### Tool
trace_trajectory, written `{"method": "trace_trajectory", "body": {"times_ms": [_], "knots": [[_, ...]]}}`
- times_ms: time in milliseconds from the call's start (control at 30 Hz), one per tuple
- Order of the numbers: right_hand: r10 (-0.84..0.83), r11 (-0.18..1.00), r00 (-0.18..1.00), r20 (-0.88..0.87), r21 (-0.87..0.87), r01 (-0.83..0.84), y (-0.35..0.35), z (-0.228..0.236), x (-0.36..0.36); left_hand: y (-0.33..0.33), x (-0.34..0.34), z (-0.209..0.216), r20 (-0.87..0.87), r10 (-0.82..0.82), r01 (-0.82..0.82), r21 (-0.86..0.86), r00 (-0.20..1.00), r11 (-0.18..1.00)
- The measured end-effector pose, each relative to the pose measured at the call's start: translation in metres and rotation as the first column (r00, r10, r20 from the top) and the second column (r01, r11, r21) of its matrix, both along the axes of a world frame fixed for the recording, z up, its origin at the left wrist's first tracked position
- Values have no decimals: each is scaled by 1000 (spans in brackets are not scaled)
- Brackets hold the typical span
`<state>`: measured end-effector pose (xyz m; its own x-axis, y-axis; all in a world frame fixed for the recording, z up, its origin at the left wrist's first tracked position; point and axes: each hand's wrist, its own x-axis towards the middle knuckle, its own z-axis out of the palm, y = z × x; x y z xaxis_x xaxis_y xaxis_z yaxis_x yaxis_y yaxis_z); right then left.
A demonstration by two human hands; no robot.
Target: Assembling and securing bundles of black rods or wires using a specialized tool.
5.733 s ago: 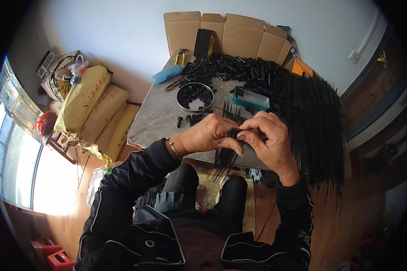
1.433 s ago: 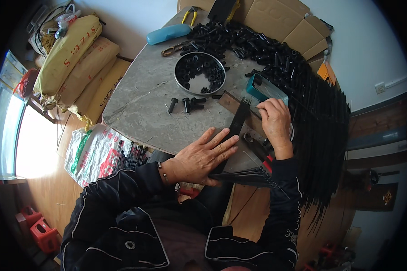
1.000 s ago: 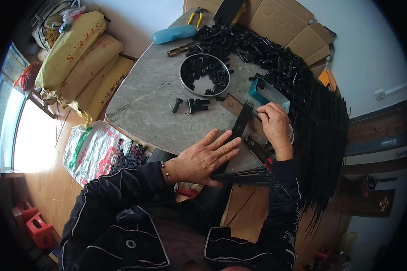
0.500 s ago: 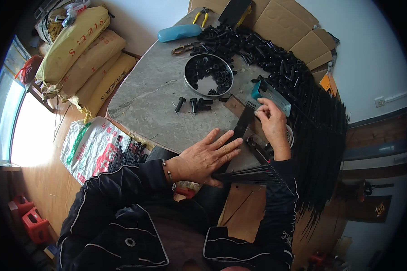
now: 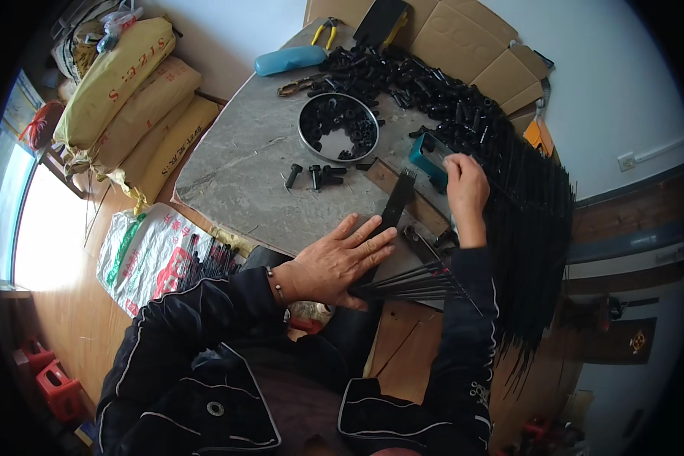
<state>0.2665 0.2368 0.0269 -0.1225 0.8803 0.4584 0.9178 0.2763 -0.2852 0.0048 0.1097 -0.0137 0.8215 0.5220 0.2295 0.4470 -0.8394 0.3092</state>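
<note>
My left hand point(image 5: 334, 258) lies palm down at the table's near edge, its fingers stretched out and spread. Under and beyond its fingertips is a row of black rods packed side by side like a flat strip point(image 5: 400, 199). More thin black rods point(image 5: 422, 283) fan out from beneath this hand toward my right forearm. My right hand point(image 5: 469, 194) is at the near right side of a teal open box point(image 5: 425, 169), fingertips curled together over its edge. What they hold, if anything, is hidden. A brown wooden strip point(image 5: 431, 218) lies under the row of rods.
A round metal tin point(image 5: 302, 138) holds small black rings. Several black bolt-like pieces point(image 5: 315, 177) lie in front. Behind stretch a heap of black tubular parts point(image 5: 433, 93), a blue case point(image 5: 290, 60) and yellow-handled pliers point(image 5: 325, 33). Long black rods point(image 5: 528, 228) hang over the right edge.
My right hand has moved right and away from the row's far end to the teal box. My left hand stays on the rods. The whole view has shifted slightly.
</note>
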Motion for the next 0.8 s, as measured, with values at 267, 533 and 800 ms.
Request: {"method": "trace_trajectory", "body": {"times_ms": [267,533,800], "knots": [[-229,949,967,115,-197,248,29,-7,12,-9,-4,0,22,-40,40,-1,999,999],[-220,967,954,203,-82,240,28,-2,20,-7,-6,-2,40,-69,70,-26,997,997],[151,981,981,-119,-102,-163,-38,5,-2,-7,-8,-5,61,-89,91,-23,994,996]]}}
